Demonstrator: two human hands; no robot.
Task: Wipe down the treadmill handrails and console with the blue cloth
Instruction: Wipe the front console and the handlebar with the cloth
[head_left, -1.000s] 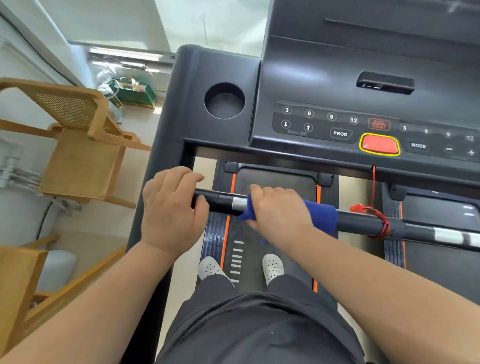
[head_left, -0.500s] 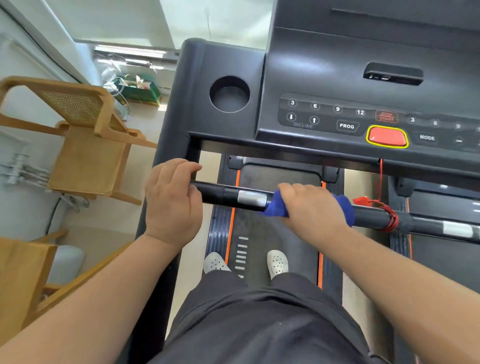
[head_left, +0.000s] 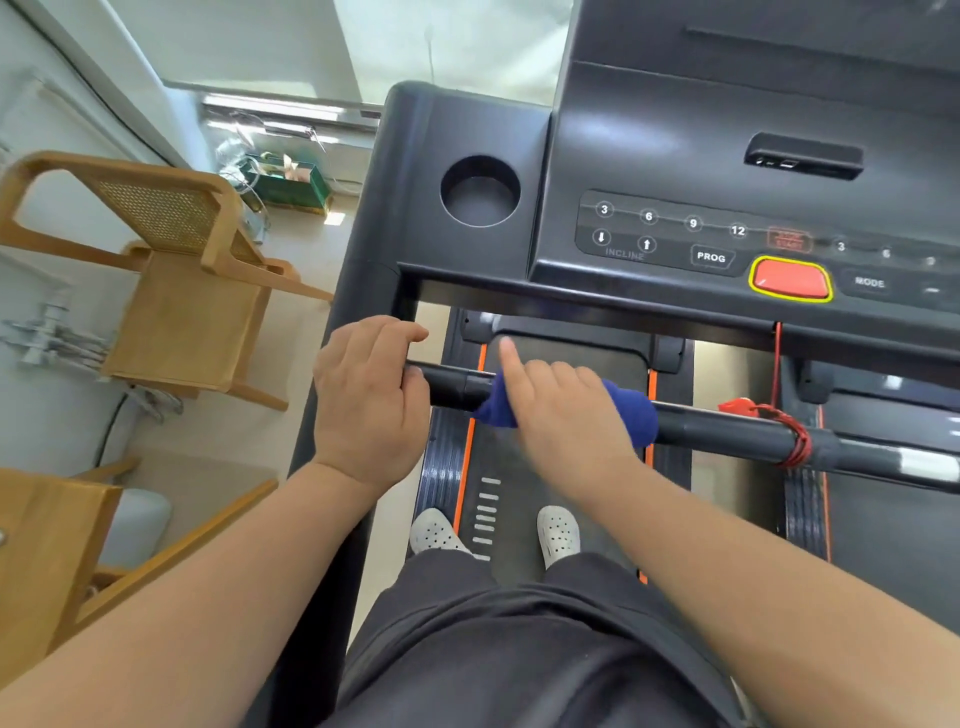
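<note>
1. Our right hand (head_left: 561, 415) clasps the cloth (head_left: 631, 415) round the bar (head_left: 727, 428). Most fingers curl over it, and the index finger points out toward the far side.
2. The cloth sits on the left part of the bar, wrapped over it, with blue showing on both sides of the hand.
3. Our left hand (head_left: 369, 410) grips the bar's left end where it meets the frame. Its fingers curl over and the thumb rests on the black tube, just beside the cloth.
4. We judge that we are in the middle of wiping the bar. The bar shows no streaks or damp, so we cannot tell which parts are already clean.
5. To the right of the cloth the bar runs on bare, past the red cord (head_left: 795, 436) wound round it, to a silver patch at the frame's edge. That stretch may yet need a pass.
6. The console (head_left: 675, 156) lies on the far side, well apart from the cloth. We reckon its cup holder (head_left: 480, 189), its keys and its red button (head_left: 789, 280) remain to be done.
7. No side rails show clearly here, so we cannot say how they stand.
8. Below us lies the belt (head_left: 566, 358), and a wooden chair (head_left: 176, 291) stands off to the left.
</note>
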